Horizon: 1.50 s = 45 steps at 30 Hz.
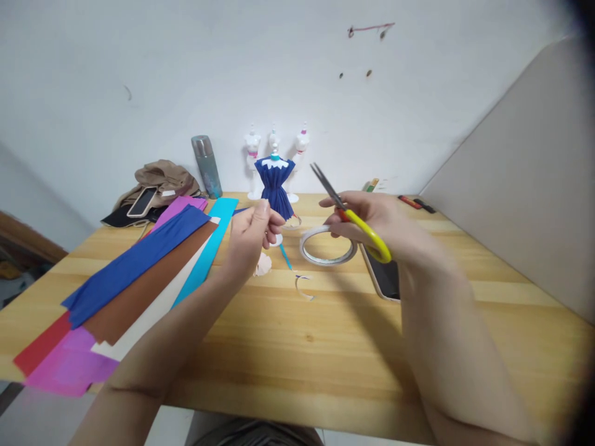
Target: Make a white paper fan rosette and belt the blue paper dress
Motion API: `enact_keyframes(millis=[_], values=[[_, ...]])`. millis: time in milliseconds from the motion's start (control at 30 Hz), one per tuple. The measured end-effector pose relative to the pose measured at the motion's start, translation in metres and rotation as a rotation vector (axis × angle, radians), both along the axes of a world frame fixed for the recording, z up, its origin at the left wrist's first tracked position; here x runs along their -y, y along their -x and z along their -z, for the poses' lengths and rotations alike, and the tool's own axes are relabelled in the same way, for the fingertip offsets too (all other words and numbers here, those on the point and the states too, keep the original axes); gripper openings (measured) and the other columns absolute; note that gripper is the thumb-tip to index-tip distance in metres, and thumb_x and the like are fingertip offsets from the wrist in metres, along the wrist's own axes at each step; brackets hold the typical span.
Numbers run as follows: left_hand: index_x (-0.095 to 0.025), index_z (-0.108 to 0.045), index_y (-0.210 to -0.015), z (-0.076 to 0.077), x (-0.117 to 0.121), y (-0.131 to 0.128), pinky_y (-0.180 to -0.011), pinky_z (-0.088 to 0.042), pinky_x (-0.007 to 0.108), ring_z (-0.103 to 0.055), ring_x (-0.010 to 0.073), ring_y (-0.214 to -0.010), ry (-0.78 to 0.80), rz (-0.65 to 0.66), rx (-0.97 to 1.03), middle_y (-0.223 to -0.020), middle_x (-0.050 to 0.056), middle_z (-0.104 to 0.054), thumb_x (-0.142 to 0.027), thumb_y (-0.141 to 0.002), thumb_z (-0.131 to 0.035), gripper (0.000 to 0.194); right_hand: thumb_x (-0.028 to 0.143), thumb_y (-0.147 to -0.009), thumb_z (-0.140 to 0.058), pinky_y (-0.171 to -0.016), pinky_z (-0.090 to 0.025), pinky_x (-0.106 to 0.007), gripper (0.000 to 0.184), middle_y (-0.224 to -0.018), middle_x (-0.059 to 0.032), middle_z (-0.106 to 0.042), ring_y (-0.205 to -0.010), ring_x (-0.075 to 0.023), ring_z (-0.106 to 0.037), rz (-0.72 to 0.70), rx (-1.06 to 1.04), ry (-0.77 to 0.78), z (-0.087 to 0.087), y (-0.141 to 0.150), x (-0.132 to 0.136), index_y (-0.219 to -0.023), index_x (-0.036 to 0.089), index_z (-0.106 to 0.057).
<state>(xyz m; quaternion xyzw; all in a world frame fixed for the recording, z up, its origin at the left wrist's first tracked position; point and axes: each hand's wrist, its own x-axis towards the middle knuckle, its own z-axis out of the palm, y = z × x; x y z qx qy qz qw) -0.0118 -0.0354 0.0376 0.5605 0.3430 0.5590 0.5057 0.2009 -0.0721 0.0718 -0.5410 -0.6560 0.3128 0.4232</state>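
My right hand (388,220) holds scissors (369,233) with yellow handles, their dark blades pointing up and away to the left. From the same fingers hangs a roll of white tape (307,253). My left hand (248,235) is closed in a pinch above the table; whatever may be between its fingertips is too small to make out. Just behind it stands a small dress form (275,187) clad in a pleated dark blue dress. A curled strip (304,290) and a thin blue strip (286,257) lie on the wood below the hands.
Coloured sheets (139,266) fan out on the left of the wooden table (297,365). Behind them are a brown cloth bundle (165,178), a phone (142,202) and a flask (207,167). White dress forms (301,145) stand by the wall. Another phone (383,279) lies beneath my right hand.
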Motion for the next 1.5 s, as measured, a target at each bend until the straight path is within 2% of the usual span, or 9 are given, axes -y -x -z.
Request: enact_keyframes(millis=[233,400,500,600,733,833,1167,1333,1500], values=[[-0.014,-0.066,-0.081,0.003,-0.005,-0.004,-0.04,-0.041,0.022,-0.055,0.0093,-0.048,0.34,0.189,0.049,-0.093,0.011,-0.073,-0.069,-0.088,-0.053,0.057,0.025,-0.07,-0.078,-0.057,-0.048,-0.03,0.035,-0.074,-0.0008,-0.067,-0.066,-0.0171,-0.063,-0.007,-0.152,-0.066,0.004,-0.008,0.0,-0.104,0.024,-0.069],[-0.014,-0.072,-0.086,0.014,-0.005,-0.006,-0.07,-0.054,0.028,-0.07,0.0199,-0.092,0.262,0.173,-0.036,-0.113,0.017,-0.074,-0.069,-0.092,-0.045,0.061,0.028,-0.067,-0.082,-0.063,-0.052,-0.031,0.04,-0.078,-0.0011,-0.07,-0.07,-0.0173,-0.064,-0.074,-0.208,-0.113,0.009,0.001,-0.004,-0.105,0.024,-0.07],[-0.014,-0.072,-0.089,0.017,-0.002,-0.011,-0.079,-0.054,0.034,-0.072,0.0235,-0.092,0.257,0.238,0.009,-0.095,0.015,-0.077,-0.07,-0.093,-0.04,0.065,0.03,-0.067,-0.083,-0.065,-0.054,-0.033,0.04,-0.08,-0.0009,-0.071,-0.073,-0.0187,-0.066,-0.096,-0.207,-0.129,0.014,0.005,-0.008,-0.105,0.026,-0.07],[-0.014,-0.069,-0.084,0.013,0.001,-0.013,-0.078,-0.054,0.034,-0.07,0.0202,-0.08,0.221,0.155,0.008,-0.081,0.01,-0.074,-0.064,-0.092,-0.05,0.053,0.031,-0.066,-0.083,-0.065,-0.055,-0.034,0.043,-0.079,-0.0003,-0.072,-0.073,-0.0195,-0.067,-0.112,-0.201,-0.136,0.018,0.004,-0.012,-0.106,0.026,-0.069],[-0.016,-0.061,-0.065,0.003,0.002,-0.006,-0.085,-0.052,0.033,-0.068,0.0176,-0.084,0.06,0.106,-0.049,-0.084,0.009,-0.074,-0.05,-0.09,-0.058,0.042,0.027,-0.068,-0.08,-0.064,-0.056,-0.035,0.04,-0.081,-0.0012,-0.072,-0.076,-0.0214,-0.069,-0.113,-0.192,-0.14,0.018,0.004,-0.011,-0.107,0.028,-0.07],[-0.016,-0.06,-0.059,0.002,0.001,-0.002,-0.087,-0.051,0.034,-0.068,0.0204,-0.097,0.111,0.185,-0.113,-0.095,0.012,-0.075,-0.052,-0.091,-0.056,0.048,0.026,-0.07,-0.079,-0.067,-0.057,-0.038,0.036,-0.082,-0.0023,-0.072,-0.079,-0.023,-0.069,-0.102,-0.155,-0.156,0.016,0.006,-0.008,-0.105,0.029,-0.071],[-0.018,-0.056,-0.051,0.009,-0.002,-0.004,-0.068,-0.05,0.031,-0.064,0.0195,-0.077,0.06,0.13,-0.213,-0.067,0.006,-0.064,-0.066,-0.08,-0.065,0.057,0.033,-0.075,-0.077,-0.077,-0.056,-0.043,0.035,-0.083,-0.0035,-0.07,-0.08,-0.0248,-0.067,-0.088,-0.057,-0.181,0.013,0.012,-0.002,-0.109,0.03,-0.07],[-0.019,-0.055,-0.059,0.007,0.001,-0.003,-0.045,-0.031,0.024,-0.042,0.0096,-0.046,0.17,0.214,-0.224,-0.051,-0.002,-0.045,-0.059,-0.08,-0.07,0.048,0.036,-0.077,-0.075,-0.074,-0.055,-0.042,0.034,-0.081,-0.0033,-0.067,-0.08,-0.0248,-0.066,-0.119,-0.019,-0.181,0.016,0.015,-0.005,-0.11,0.029,-0.071],[-0.016,-0.056,-0.065,0.012,-0.002,-0.004,-0.052,-0.033,0.023,-0.044,0.0076,-0.052,0.197,0.305,-0.099,-0.059,-0.002,-0.053,-0.049,-0.084,-0.068,0.04,0.037,-0.074,-0.078,-0.071,-0.054,-0.037,0.042,-0.081,-0.0015,-0.067,-0.078,-0.0209,-0.065,-0.156,-0.104,-0.203,0.023,0.013,-0.01,-0.113,0.025,-0.069]])
